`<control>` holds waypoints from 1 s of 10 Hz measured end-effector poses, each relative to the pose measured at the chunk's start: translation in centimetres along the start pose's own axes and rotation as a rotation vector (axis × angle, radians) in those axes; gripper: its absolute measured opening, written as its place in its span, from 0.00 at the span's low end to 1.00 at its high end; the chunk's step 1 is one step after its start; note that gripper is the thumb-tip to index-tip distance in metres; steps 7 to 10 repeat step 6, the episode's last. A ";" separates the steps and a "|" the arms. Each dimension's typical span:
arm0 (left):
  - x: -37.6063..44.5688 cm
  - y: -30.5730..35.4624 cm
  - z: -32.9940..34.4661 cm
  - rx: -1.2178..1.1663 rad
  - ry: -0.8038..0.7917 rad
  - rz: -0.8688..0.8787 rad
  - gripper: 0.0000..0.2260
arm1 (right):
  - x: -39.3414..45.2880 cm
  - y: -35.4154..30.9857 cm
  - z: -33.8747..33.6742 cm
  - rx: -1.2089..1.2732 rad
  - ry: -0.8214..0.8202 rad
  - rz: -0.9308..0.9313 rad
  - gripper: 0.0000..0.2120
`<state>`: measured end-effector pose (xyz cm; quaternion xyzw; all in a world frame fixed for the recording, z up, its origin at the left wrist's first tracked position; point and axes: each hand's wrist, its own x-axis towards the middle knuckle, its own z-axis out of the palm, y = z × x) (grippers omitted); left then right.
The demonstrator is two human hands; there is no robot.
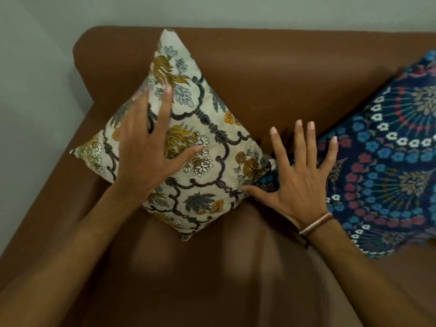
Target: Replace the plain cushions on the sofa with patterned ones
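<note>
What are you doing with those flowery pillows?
A person is putting patterned cushions on the brown sofa. The left hand lies flat and open on the cream floral cushion, which stands on one corner. The right hand is spread open beside it, over the edge of the dark blue cushion.

One head cam only, wide-angle, looking steeply down and fwd at the sofa (271, 74) from close above. Backrest and wall (212, 10) along top of frame; seat fills the bottom. No 2nd view to overlap.
</note>
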<state>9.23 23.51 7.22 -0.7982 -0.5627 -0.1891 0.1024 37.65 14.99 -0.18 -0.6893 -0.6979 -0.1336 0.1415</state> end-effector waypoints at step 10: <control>-0.7 6.1 -2.7 0.156 -0.271 -0.034 0.48 | -5.0 16.0 -6.7 0.039 -0.166 0.185 0.57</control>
